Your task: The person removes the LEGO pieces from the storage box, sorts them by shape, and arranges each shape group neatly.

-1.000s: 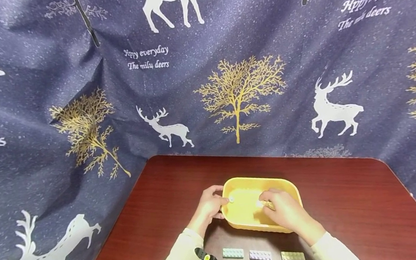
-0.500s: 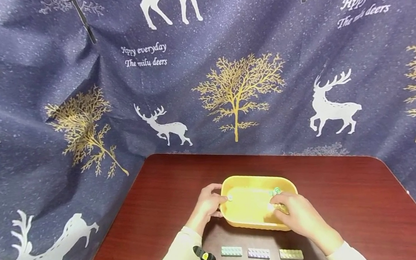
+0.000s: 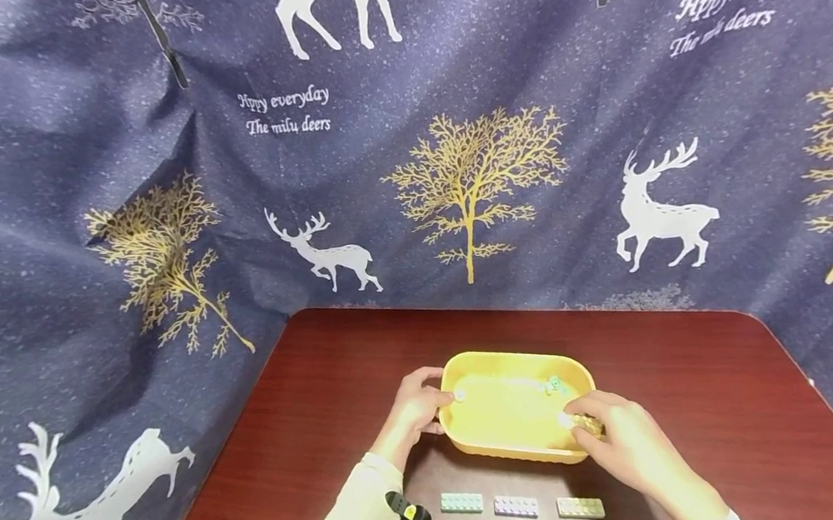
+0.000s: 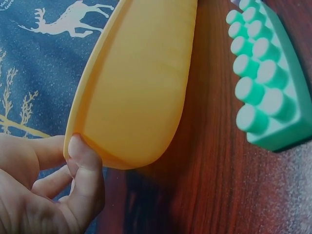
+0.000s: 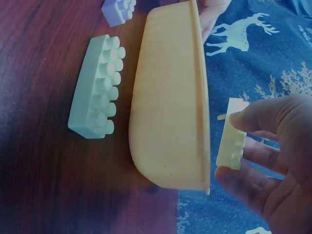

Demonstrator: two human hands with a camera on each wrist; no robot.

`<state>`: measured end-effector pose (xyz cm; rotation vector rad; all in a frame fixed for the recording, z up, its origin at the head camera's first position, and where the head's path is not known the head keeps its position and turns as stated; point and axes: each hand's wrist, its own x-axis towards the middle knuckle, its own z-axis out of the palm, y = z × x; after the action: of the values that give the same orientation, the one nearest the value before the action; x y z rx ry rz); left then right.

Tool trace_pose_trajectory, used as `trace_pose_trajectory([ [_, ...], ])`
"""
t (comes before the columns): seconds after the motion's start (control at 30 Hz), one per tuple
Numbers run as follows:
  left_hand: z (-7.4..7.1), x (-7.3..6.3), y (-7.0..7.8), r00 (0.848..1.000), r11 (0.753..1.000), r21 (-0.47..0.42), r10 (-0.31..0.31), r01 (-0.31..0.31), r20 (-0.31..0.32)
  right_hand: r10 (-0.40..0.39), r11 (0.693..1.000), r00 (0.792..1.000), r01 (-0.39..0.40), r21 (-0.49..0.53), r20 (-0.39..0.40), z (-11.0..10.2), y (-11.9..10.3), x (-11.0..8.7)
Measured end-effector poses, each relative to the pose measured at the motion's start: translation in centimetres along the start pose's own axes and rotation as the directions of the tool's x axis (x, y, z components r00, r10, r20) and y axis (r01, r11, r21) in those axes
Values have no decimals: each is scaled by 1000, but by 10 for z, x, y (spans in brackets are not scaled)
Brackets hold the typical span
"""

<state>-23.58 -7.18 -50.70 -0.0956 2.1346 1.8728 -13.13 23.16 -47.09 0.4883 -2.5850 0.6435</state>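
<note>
My left hand (image 3: pixel 417 402) grips the left end of a yellow plastic bin (image 3: pixel 506 451), thumb over its rim (image 4: pixel 78 141). At the bin's right end, my right hand (image 3: pixel 629 436) pinches a pale yellow studded toy brick (image 5: pixel 231 136) between thumb and fingers. That brick is above the rim, just outside the wall in the right wrist view. Inside the bin, near its far right corner, lies a small green piece (image 3: pixel 556 385). A small whitish spot (image 3: pixel 460 396) shows in the bin by my left thumb.
In front of the bin, a mint green toy brick (image 3: pixel 462 502), a lilac one (image 3: pixel 516 507) and a pale yellow-green one (image 3: pixel 580 508) lie in a row on the reddish-brown table (image 3: pixel 351 358). A dark blue deer-print cloth (image 3: pixel 398 69) hangs behind.
My right hand has moved right with the pale yellow brick, from over the bin's middle to its right rim, uncovering the green piece. My left hand has stayed on the bin.
</note>
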Motion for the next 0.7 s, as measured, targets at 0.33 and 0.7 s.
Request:
trace_pose_trajectory([
  [0.33, -1, 1, 0, 1000, 1000, -5, 2, -2, -2, 12, 1000, 1000, -12, -3, -25, -16, 1, -20],
  [0.7, 1, 0, -1, 1000, 1000, -25, -3, 3, 1, 2, 999, 999, -3, -40, -43, -17, 13, -53],
])
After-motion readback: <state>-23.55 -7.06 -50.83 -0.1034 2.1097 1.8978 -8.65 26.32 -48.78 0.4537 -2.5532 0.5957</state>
